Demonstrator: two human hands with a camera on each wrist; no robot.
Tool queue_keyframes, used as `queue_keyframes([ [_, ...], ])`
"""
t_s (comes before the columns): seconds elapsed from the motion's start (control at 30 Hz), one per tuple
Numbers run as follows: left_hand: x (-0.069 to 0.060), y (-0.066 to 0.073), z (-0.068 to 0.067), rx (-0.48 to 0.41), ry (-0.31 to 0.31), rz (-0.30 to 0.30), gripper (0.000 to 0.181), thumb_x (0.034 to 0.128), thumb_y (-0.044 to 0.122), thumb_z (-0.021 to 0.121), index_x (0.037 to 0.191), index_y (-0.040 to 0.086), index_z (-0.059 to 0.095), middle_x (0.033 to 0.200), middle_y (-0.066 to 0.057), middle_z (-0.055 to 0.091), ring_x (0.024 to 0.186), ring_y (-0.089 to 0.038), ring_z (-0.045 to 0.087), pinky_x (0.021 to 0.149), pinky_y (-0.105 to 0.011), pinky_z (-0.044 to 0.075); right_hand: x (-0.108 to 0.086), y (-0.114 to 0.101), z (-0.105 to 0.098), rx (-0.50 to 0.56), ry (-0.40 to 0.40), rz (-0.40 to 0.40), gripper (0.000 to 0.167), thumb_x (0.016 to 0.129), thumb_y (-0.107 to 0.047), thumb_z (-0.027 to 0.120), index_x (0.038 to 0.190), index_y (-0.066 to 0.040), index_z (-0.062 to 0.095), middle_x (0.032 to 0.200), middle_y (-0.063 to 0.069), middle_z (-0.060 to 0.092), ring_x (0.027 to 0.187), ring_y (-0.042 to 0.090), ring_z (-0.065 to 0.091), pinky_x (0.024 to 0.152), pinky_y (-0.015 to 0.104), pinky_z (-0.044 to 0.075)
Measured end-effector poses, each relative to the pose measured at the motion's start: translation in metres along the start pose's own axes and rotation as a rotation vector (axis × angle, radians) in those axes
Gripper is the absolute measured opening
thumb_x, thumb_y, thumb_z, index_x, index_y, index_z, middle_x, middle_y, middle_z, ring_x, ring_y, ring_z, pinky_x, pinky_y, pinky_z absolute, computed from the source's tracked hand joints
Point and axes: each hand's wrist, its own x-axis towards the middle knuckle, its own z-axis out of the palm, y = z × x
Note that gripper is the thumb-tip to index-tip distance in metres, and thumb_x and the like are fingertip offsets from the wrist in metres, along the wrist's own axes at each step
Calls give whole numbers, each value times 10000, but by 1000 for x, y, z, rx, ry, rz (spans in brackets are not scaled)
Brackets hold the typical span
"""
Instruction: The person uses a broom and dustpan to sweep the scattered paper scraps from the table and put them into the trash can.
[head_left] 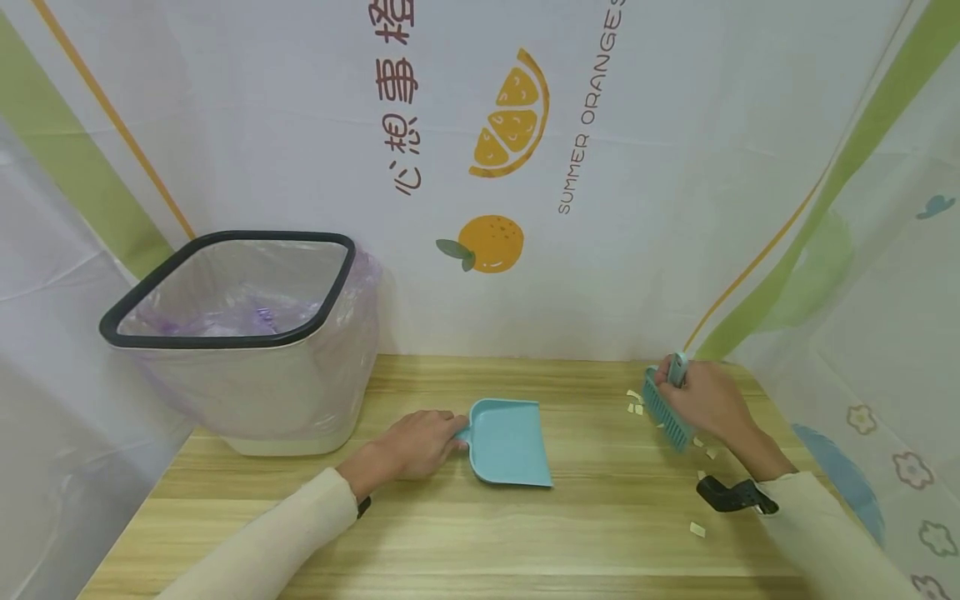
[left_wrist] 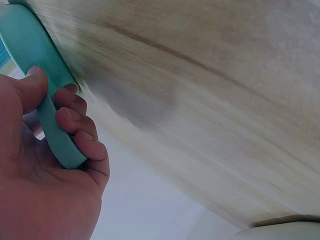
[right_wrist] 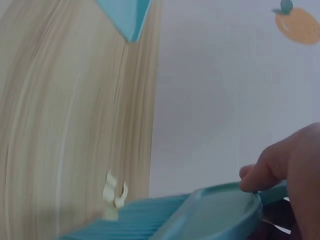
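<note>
In the head view, we look down on a wooden table (head_left: 600, 542). The left hand (head_left: 420, 443) has its fingers wrapped around the handle of a pale blue dustpan (head_left: 510, 442), which lies mid-table with its open edge facing right. Well apart from it, near the back right, the right hand (head_left: 708, 400) grips a matching brush (head_left: 667, 417), bristles down among pale scraps (head_left: 697, 529). We judge that a hasty stroke across the gap could scatter scraps around the pan's sides, and that the scrap nearest us, lying away from the bristles, could be missed. We count two hands, one dustpan, one brush, one lined bin (head_left: 225, 342) at left, and at least seven scraps; the brush may hide more.

In the left wrist view, thumb and fingers close around the one dustpan handle. The pan's front lip is out of sight, so we cannot tell whether it sits flush; if raised, it might let scraps slide underneath.

In the right wrist view, the thumb presses the one brush. Two or three scraps lie just beside the bristles, and one dustpan corner shows beyond. Scraps could, we think, catch between the bristles and drop elsewhere.
</note>
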Motion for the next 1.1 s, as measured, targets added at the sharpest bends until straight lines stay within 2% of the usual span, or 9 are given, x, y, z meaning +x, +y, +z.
queue_keyframes([
  [0.13, 0, 0, 0, -1, -9, -11, 341, 1140, 246, 632, 1396, 22, 662, 1041, -45, 689, 978, -242, 695, 911, -471, 574, -2, 14, -6, -66, 49, 77, 496, 1124, -276, 470, 639, -178, 440, 534, -61, 338, 480, 156, 357, 467, 318, 312],
  [0.27, 0, 0, 1, 4, -7, -4, 351, 1142, 248, 630, 1407, 20, 660, 1064, -62, 701, 1007, -265, 708, 921, -475, 578, -6, 28, -11, -122, 99, 140, 543, 1124, -320, 433, 598, -197, 374, 526, -47, 324, 463, 160, 339, 438, 325, 306],
  [0.43, 1, -1, 1, 7, -3, 5, 353, 1144, 247, 626, 1408, 15, 658, 1080, -82, 710, 1027, -288, 718, 929, -479, 582, -10, 42, -17, -144, 133, 195, 486, 1111, -318, 439, 647, -182, 386, 546, -20, 355, 488, 181, 354, 444, 348, 312],
  [0.57, 1, -1, 0, 8, -3, 5, 354, 1142, 244, 630, 1406, 11, 661, 1090, -92, 715, 1037, -296, 720, 936, -484, 582, -11, 50, -19, -156, 126, 233, 452, 1118, -329, 447, 700, -159, 421, 575, 14, 410, 523, 223, 419, 459, 374, 344],
  [0.73, 1, -1, 0, 8, -3, 3, 347, 1139, 247, 633, 1395, 14, 664, 1074, -81, 708, 1019, -281, 713, 932, -481, 580, -13, 60, -19, -147, 76, 258, 281, 1086, -231, 441, 961, -86, 647, 661, 47, 541, 583, 258, 478, 489, 399, 380],
  [0.83, 1, -1, 0, 3, -5, -1, 356, 1139, 249, 633, 1405, 13, 661, 1074, -78, 706, 1014, -275, 710, 931, -480, 579, -13, 65, -19, -154, 39, 251, 267, 1053, -171, 455, 1107, -77, 699, 730, 82, 622, 609, 274, 522, 503, 414, 401],
  [0.97, 0, -1, 1, -13, -13, -10, 371, 1139, 251, 633, 1422, 12, 655, 1107, -90, 713, 1044, -288, 713, 948, -488, 576, -10, 68, -15, -154, -6, 248, 254, 1056, -170, 488, 1145, -69, 704, 825, 155, 681, 659, 305, 582, 525, 436, 439],
  [1.1, 0, -1, 1, -19, -20, -17, 373, 1141, 255, 632, 1426, 16, 652, 1137, -102, 718, 1079, -305, 715, 966, -495, 573, -5, 66, -10, -144, -15, 232, 227, 1041, -162, 532, 1123, -68, 722, 895, 213, 715, 712, 359, 634, 551, 482, 481],
])
